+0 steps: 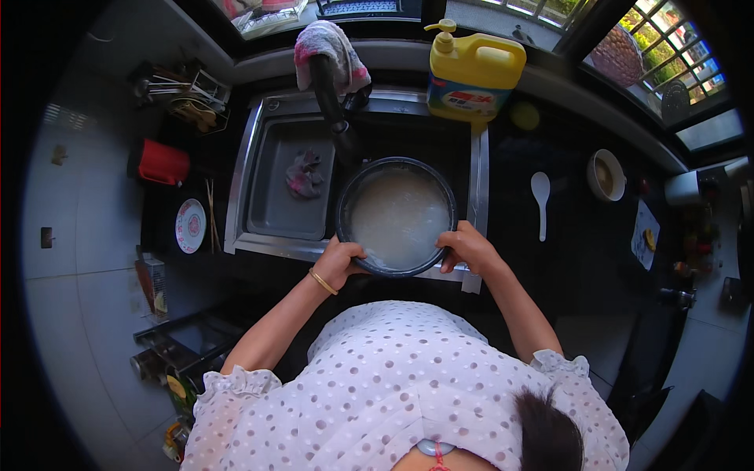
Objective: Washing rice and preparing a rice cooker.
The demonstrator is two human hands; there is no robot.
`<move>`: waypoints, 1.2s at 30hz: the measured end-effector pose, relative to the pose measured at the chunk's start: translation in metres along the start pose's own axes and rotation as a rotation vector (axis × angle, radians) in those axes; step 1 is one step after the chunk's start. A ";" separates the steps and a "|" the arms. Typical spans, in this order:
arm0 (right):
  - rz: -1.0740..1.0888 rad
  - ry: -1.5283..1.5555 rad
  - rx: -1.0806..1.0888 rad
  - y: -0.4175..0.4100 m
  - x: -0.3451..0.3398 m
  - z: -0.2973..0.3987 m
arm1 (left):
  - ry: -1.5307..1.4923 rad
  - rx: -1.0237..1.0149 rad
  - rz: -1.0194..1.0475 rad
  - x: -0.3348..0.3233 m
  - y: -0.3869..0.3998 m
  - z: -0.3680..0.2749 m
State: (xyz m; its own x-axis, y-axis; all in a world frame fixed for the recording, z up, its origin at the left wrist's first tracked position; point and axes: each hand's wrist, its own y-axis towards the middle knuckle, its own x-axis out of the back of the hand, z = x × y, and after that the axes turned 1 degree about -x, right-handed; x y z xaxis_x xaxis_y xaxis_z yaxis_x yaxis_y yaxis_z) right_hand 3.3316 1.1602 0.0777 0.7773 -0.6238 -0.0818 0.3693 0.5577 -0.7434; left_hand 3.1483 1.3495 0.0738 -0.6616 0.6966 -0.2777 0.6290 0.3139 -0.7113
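Note:
Both my hands grip a round dark pot by its rim, over the right part of the sink at its front edge. My left hand has its thumb over the rim at the lower left, fingers hidden beneath. On the lower right, my right hand clasps the rim with the thumb on top. Cloudy whitish liquid fills much of the pot; pale grains seem to lie in it, though I cannot tell what they are. Behind the pot stands a black faucet with a towel draped over it.
A wet cloth lies in the sink's left basin. A yellow detergent jug stands behind the sink. Rightward are a white spoon and a bowl; leftward, a red container, a plate and chopsticks.

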 end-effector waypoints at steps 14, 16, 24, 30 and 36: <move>-0.033 0.125 0.041 -0.020 -0.035 -0.021 | 0.118 0.044 0.137 0.035 -0.011 0.000; -0.073 0.255 0.032 -0.013 -0.048 -0.031 | 0.205 0.072 0.141 0.055 0.006 -0.013; -0.247 0.366 -0.039 -0.007 -0.092 -0.056 | 0.590 -0.089 0.192 0.106 0.065 -0.106; -0.339 0.452 0.009 -0.040 -0.115 -0.062 | 0.784 0.044 0.585 0.085 0.071 -0.072; -0.438 0.526 0.046 -0.088 -0.123 -0.094 | 0.591 0.078 0.560 0.046 0.044 -0.016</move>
State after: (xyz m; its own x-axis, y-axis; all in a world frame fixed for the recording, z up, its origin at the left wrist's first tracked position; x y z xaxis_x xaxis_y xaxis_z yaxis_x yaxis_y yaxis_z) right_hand 3.1555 1.1361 0.0909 0.2049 -0.9736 -0.1005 0.6232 0.2089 -0.7537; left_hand 3.1518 1.4057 0.0402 0.0805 0.9689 -0.2339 0.7577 -0.2120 -0.6172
